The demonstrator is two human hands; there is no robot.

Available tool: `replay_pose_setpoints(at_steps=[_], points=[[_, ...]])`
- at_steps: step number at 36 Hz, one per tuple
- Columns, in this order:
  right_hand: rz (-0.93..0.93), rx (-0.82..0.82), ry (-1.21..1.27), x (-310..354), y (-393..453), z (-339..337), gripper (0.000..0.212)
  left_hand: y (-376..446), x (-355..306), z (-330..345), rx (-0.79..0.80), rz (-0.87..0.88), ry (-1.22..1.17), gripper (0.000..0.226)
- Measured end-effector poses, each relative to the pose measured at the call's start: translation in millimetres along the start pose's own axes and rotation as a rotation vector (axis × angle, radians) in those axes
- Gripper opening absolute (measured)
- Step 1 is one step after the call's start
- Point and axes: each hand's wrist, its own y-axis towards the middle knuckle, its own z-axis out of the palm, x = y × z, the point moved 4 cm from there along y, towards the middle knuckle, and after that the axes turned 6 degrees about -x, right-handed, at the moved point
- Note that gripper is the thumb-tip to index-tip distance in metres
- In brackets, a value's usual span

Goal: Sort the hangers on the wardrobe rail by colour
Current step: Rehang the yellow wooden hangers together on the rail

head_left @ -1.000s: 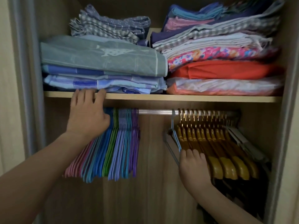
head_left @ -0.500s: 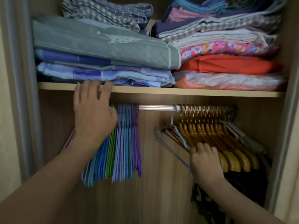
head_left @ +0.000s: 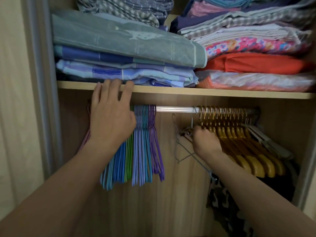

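Note:
A silver rail [head_left: 174,109] runs under the shelf. On its left hang several thin coloured hangers [head_left: 142,147]: pink, blue, green, lilac, purple. My left hand [head_left: 111,117] lies over their tops, fingertips on the shelf edge, fingers fairly straight. On the right hang several yellow wooden hangers [head_left: 239,142]. My right hand [head_left: 205,141] grips a grey-blue wire hanger [head_left: 186,151] at its neck, just left of the yellow ones; its hook is off the rail and it is tilted.
The wooden shelf [head_left: 188,92] carries stacks of folded bedding and clothes [head_left: 126,45]. White hangers [head_left: 270,142] sit at the far right of the rail. Dark patterned clothing [head_left: 225,206] hangs low on the right. The wardrobe's sliding door frame [head_left: 42,82] stands on the left.
My right hand has climbed from the yellow hangers' arms to the wire hanger's neck, and its hook has come off the rail. My left hand stays on the coloured hangers.

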Motion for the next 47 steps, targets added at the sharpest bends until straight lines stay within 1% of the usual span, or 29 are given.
replay_pose_setpoints(at_steps=[3,6,7,9,11,12,13,16,18,19,20,21,22,25,27,28,29,30,32,34,36,37,39,40,41,43,46,47], points=[[0.01,0.044,0.022,3,-26,19,0.019,-2,2,0,0.019,0.015,-0.01,0.077],[0.007,0.084,0.012,-2,-68,38,0.016,-16,-4,-1,0.022,-0.073,-0.112,0.08],[0.008,0.103,0.017,-4,-83,42,0.015,-27,-9,-3,0.019,-0.111,-0.17,0.078],[0.035,0.123,0.055,-10,-114,53,0.013,-64,-21,-10,-0.014,-0.209,-0.381,0.069],[0.089,0.168,0.129,-20,-154,68,0.01,-134,-37,-13,0.046,-0.275,-0.603,0.055],[0.142,0.218,0.196,-27,-176,79,0.009,-176,-45,-14,0.121,-0.315,-0.676,0.046],[0.208,0.289,0.263,-35,-202,89,0.009,-226,-52,-12,0.233,-0.399,-0.725,0.039],[0.412,0.467,0.497,-51,-277,115,0.017,-380,-67,0,0.686,-0.816,-0.722,0.032],[0.685,0.555,0.722,-58,-316,126,0.024,-480,-64,9,0.979,-1.037,-0.697,0.024],[0.867,0.633,0.859,-60,-339,133,0.027,-534,-60,11,1.114,-1.111,-0.67,0.027],[1.011,0.701,0.967,-61,-355,136,0.03,-580,-54,12,1.242,-1.118,-0.602,0.034],[1.077,0.754,1.035,-61,-367,139,0.03,-605,-51,8,1.32,-1.093,-0.52,0.04],[1.054,0.798,1.049,-62,-375,141,0.029,-618,-46,2,1.363,-1.061,-0.445,0.045],[0.86,0.843,1.012,-61,-384,136,0.03,-601,-36,-20,1.36,-1.129,-0.295,0.049],[0.799,0.848,1.041,-61,-381,132,0.032,-597,-28,-21,1.368,-1.147,-0.332,0.038],[0.781,0.851,1.06,-62,-379,131,0.033,-595,-25,-21,1.406,-1.152,-0.375,0.029],[0.775,0.853,1.082,-65,-377,132,0.034,-600,-19,-22,1.457,-1.157,-0.4,0.026],[0.779,0.857,1.104,-66,-375,132,0.034,-604,-15,-24,1.494,-1.169,-0.412,0.032],[0.765,0.852,1.113,-70,-372,135,0.035,-615,-7,-23,1.498,-1.202,-0.476,0.038],[0.782,0.828,1.075,-78,-371,140,0.032,-619,-14,-21,1.503,-1.307,-0.591,0.038],[0.816,0.751,0.921,-92,-376,152,0.028,-615,-24,-22,1.597,-1.339,-0.647,0.039],[0.804,0.71,0.772,-101,-378,158,0.03,-611,-28,-23,1.667,-1.334,-0.669,0.041],[0.719,0.635,0.413,-116,-380,162,0.034,-604,-33,-26,1.791,-1.339,-0.705,0.042],[0.686,0.615,0.295,-119,-380,161,0.031,-600,-35,-27,1.816,-1.376,-0.728,0.041],[0.682,0.617,0.257,-121,-382,161,0.029,-598,-37,-28,1.82,-1.431,-0.764,0.038],[0.723,0.69,0.343,-113,-384,162,0.025,-594,-44,-29,1.772,-1.559,-0.875,0.033],[0.864,0.847,0.686,-83,-393,162,0.017,-589,-59,-22,1.563,-1.835,-0.983,0.029],[0.872,0.882,0.776,-70,-395,160,0.016,-587,-65,-19,1.499,-1.926,-0.997,0.029]])
